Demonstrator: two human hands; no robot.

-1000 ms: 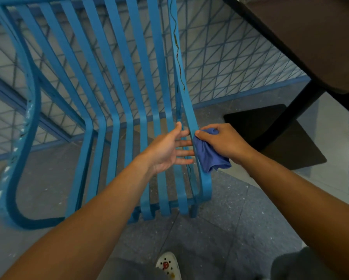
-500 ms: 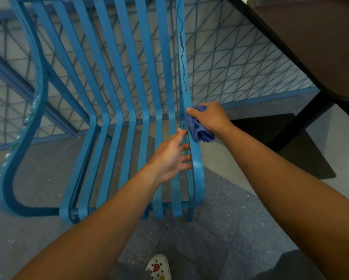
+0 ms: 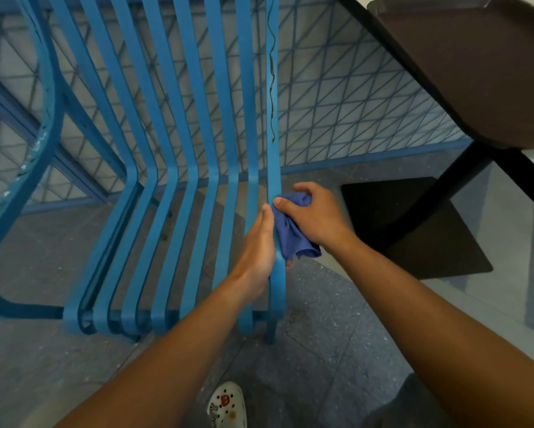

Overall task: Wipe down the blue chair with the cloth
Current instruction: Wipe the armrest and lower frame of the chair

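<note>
The blue slatted metal chair (image 3: 179, 143) fills the left and middle of the view, its slats bending from back into seat. A dark wavy streak runs down its rightmost slat (image 3: 272, 118). My right hand (image 3: 318, 220) grips a bunched blue cloth (image 3: 290, 236) and presses it against that slat just below the bend. My left hand (image 3: 258, 248) lies flat with straight fingers along the inner side of the same slat, fingertips touching the cloth.
A dark table (image 3: 475, 66) with a black leg and square base plate (image 3: 414, 223) stands close on the right. A blue mesh fence (image 3: 352, 103) runs behind the chair. My white shoe (image 3: 227, 406) shows on the grey speckled floor below.
My right hand with the cloth went up the rightmost slat and has come back down it. My left hand turned from spread fingers on the seat to flat against the slat.
</note>
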